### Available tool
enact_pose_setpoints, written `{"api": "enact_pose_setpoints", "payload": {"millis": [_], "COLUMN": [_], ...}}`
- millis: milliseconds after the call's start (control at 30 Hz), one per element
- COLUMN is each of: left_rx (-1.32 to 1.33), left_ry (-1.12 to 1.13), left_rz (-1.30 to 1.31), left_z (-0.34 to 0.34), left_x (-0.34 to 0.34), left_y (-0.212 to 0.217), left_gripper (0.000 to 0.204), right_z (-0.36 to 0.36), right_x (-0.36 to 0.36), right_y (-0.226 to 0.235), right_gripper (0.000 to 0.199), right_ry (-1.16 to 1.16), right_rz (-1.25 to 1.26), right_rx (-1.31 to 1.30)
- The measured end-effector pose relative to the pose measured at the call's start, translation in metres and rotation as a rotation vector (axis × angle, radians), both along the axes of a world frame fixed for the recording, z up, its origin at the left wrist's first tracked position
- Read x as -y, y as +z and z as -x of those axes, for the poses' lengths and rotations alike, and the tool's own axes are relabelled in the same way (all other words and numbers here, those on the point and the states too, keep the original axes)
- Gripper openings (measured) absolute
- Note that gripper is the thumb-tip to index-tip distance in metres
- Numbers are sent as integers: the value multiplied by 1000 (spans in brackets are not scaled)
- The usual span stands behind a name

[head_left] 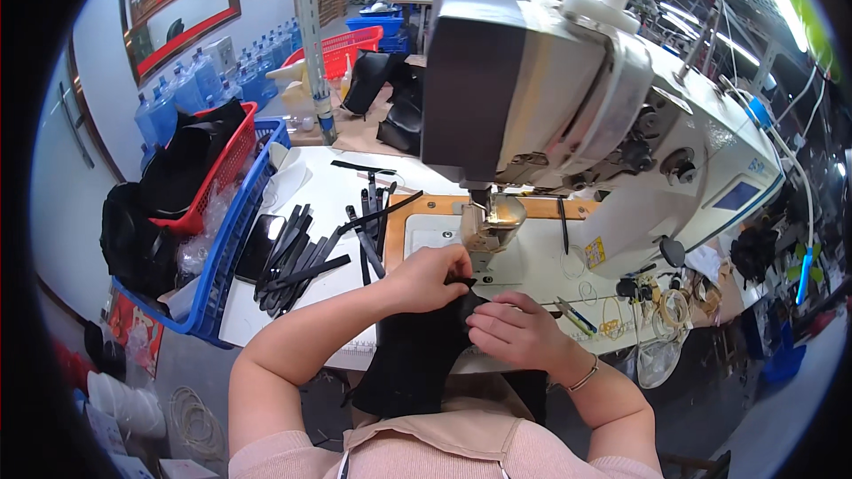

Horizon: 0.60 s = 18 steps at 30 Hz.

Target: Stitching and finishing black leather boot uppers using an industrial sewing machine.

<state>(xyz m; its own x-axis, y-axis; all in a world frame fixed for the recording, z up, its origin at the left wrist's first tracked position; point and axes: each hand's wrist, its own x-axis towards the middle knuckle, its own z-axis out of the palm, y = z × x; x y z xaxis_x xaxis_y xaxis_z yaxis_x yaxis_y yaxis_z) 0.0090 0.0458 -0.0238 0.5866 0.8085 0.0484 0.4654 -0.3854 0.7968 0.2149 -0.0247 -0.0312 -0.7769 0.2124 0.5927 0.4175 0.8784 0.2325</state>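
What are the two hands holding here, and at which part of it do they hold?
Both hands hold the black fabric piece at its upper edge, just before the sewing machine. The left hand pinches the edge; the right hand grips it from the right side.

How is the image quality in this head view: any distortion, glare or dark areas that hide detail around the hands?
Head view: strong fisheye bend, with a black rim at the corners; the sewing machine bulges. Overhead lights at top right blow out into glare. The left hand and right hand are evenly lit and fairly sharp, but the black fabric they hold reads as a flat dark mass without visible folds or seams.
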Motion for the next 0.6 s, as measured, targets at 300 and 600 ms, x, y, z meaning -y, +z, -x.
{"api": "enact_pose_setpoints", "payload": {"millis": [300,600], "left_rx": [-82,-181], "left_ry": [-153,-61], "left_rz": [126,168], "left_z": [22,22], "left_x": [-2,0], "left_y": [11,11], "left_gripper": [40,34], "right_z": [8,7], "right_x": [-4,-18], "right_y": [14,26], "right_gripper": [15,14], "right_ry": [-202,-344], "right_rz": [476,1060], "right_rx": [-254,-350]}}
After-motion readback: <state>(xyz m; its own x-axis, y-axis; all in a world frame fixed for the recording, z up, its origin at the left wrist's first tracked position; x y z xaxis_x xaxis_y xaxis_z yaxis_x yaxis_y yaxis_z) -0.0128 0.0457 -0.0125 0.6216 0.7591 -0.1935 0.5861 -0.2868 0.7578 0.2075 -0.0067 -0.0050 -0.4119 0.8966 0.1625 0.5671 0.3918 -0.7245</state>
